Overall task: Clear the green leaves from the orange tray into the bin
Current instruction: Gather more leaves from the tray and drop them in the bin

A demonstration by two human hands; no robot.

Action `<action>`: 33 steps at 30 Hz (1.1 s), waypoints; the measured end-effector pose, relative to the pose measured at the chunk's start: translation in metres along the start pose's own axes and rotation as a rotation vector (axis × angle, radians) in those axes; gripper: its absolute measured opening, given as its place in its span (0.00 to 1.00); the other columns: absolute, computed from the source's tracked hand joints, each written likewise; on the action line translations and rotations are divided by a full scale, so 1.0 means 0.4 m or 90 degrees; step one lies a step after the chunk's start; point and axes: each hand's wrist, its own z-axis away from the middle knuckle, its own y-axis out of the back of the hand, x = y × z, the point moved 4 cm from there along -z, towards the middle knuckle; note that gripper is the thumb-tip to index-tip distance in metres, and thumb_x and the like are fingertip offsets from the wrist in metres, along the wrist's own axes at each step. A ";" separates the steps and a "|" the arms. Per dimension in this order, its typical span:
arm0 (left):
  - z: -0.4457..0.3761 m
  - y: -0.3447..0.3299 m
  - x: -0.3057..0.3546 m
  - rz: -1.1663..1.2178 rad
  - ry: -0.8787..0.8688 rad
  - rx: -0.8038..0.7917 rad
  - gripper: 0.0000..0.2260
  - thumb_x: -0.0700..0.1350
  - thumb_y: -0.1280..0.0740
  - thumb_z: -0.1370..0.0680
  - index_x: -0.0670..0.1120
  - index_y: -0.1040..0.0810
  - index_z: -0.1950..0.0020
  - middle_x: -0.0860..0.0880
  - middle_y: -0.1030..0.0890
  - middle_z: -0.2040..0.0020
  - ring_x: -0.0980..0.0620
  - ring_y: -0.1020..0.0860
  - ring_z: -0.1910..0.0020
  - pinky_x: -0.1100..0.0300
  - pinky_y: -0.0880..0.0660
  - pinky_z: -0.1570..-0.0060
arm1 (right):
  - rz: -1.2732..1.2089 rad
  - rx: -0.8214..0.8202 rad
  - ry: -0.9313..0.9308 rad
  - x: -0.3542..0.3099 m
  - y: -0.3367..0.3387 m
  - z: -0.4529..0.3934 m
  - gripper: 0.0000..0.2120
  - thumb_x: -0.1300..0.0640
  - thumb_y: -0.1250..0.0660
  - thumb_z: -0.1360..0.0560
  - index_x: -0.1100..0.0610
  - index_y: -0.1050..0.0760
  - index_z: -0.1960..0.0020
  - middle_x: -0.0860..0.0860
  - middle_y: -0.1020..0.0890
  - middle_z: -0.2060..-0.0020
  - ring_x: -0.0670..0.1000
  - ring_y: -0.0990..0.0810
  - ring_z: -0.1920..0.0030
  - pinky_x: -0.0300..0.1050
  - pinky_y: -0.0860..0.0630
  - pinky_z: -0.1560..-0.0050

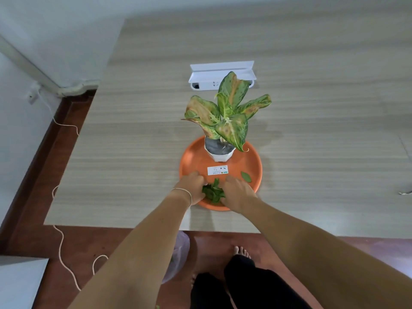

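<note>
A round orange tray [252, 162] lies near the table's front edge. A small heap of green leaves [213, 192] sits at the tray's near side, between my two hands. My left hand [193, 186] cups the heap from the left, and my right hand [236, 192] presses against it from the right; both touch the leaves. One loose leaf [246, 176] lies apart on the tray's right side. The bin, lined with a clear plastic bag [180, 255], stands on the floor below the table edge, partly hidden by my left arm.
A potted plant with mottled leaves [225, 114] in a white pot [219, 152] stands on the tray's far side, with a white label [217, 170] in front of it. A white box [221, 74] sits further back. A cord [61, 241] trails on the floor at the left.
</note>
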 end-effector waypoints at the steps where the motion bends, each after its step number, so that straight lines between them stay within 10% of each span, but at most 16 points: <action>1: -0.001 -0.002 -0.004 0.009 -0.001 0.008 0.20 0.44 0.30 0.28 0.50 0.22 0.36 0.44 0.26 0.38 0.39 0.24 0.40 0.50 0.27 0.38 | -0.015 0.001 -0.004 0.004 -0.002 0.002 0.13 0.57 0.33 0.26 0.58 0.22 0.42 0.57 0.23 0.44 0.61 0.21 0.45 0.53 0.23 0.46; 9: 0.002 0.002 -0.013 0.057 -0.008 0.051 0.15 0.40 0.33 0.26 0.48 0.17 0.41 0.47 0.19 0.40 0.44 0.22 0.40 0.54 0.27 0.38 | -0.130 0.009 -0.024 0.032 0.000 -0.008 0.13 0.61 0.34 0.28 0.55 0.17 0.46 0.54 0.17 0.48 0.59 0.19 0.48 0.52 0.21 0.44; 13: 0.006 0.006 -0.019 0.112 0.014 0.064 0.14 0.39 0.35 0.28 0.49 0.15 0.47 0.49 0.15 0.46 0.47 0.19 0.45 0.56 0.24 0.41 | -0.175 0.037 -0.049 0.049 0.015 -0.017 0.07 0.61 0.33 0.30 0.52 0.21 0.65 0.49 0.23 0.66 0.55 0.25 0.61 0.43 0.26 0.56; 17: 0.015 0.021 -0.021 0.191 0.038 0.100 0.14 0.37 0.35 0.28 0.49 0.14 0.50 0.51 0.14 0.48 0.51 0.18 0.47 0.61 0.25 0.41 | -0.225 0.082 -0.055 0.066 0.039 -0.020 0.10 0.58 0.31 0.30 0.49 0.15 0.51 0.49 0.15 0.56 0.54 0.20 0.54 0.40 0.29 0.55; 27: 0.030 0.077 -0.021 0.344 0.050 0.186 0.08 0.41 0.27 0.29 0.47 0.13 0.52 0.49 0.14 0.54 0.53 0.18 0.54 0.61 0.23 0.48 | -0.311 0.140 -0.087 0.075 0.103 0.017 0.09 0.60 0.29 0.30 0.50 0.14 0.54 0.46 0.20 0.67 0.48 0.24 0.64 0.34 0.37 0.70; 33: 0.066 0.079 -0.058 0.394 0.062 0.209 0.07 0.41 0.26 0.29 0.49 0.13 0.54 0.53 0.16 0.60 0.58 0.20 0.60 0.70 0.25 0.57 | -0.282 0.151 -0.085 0.031 0.121 0.020 0.11 0.61 0.31 0.29 0.52 0.14 0.50 0.52 0.13 0.57 0.54 0.18 0.53 0.47 0.21 0.52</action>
